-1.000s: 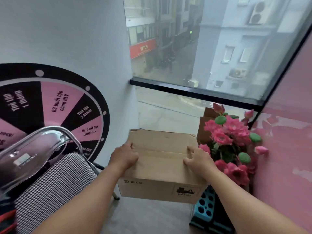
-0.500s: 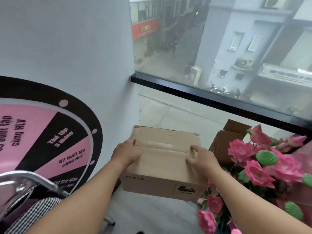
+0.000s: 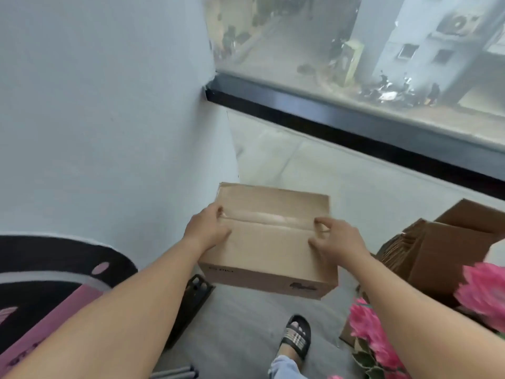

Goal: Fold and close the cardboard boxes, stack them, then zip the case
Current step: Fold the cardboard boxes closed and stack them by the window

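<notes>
A person is carrying a closed cardboard box (image 3: 269, 242) above the floor (image 3: 240, 318), over a sandalled foot (image 3: 296, 335). The left hand (image 3: 209, 228) and right hand (image 3: 334, 239) are gripping the box's short ends, fingers curling over the top flaps; its long axis is running hand to hand. Right of the box, folded cartons (image 3: 437, 250) are waiting; beyond the box lies a window frame (image 3: 341, 116).

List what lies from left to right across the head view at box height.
Pink and black wheel → left hand → cardboard box → right hand → stack of brown boxes → pink flowers.
</notes>
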A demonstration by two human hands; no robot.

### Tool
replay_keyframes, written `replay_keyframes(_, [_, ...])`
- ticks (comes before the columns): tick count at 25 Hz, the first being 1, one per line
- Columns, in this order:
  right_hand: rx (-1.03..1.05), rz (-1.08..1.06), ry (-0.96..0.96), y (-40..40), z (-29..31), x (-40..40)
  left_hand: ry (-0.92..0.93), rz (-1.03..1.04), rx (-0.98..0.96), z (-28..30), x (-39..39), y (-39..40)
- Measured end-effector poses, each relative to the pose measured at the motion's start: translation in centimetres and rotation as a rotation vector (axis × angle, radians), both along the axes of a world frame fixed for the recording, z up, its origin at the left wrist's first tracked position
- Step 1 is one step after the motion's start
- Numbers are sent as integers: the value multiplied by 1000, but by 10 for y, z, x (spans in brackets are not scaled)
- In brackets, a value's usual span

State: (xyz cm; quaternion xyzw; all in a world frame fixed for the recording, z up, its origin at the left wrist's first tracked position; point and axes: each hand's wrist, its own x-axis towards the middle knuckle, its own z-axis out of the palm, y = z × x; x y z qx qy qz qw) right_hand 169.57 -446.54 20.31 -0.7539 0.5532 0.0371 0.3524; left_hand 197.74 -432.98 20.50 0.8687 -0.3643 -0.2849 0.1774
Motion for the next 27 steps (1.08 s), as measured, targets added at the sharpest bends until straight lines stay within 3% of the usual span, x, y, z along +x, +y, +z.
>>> replay_keyframes(6, [65,-36,20,-64,-133,59,82,57,52,-141,53,-68])
replay_keyframes(15, [169,-198,119,-63,-364,112,76,-86,205,-366,125,-122])
replay_keyframes(21, [269,-242,102,-64,-435,142,110,-83,263,-448,153,-131])
replay_keyframes(27, [358,-328,-26,-82,-465,164,159,-35,223,-481,180,-152])
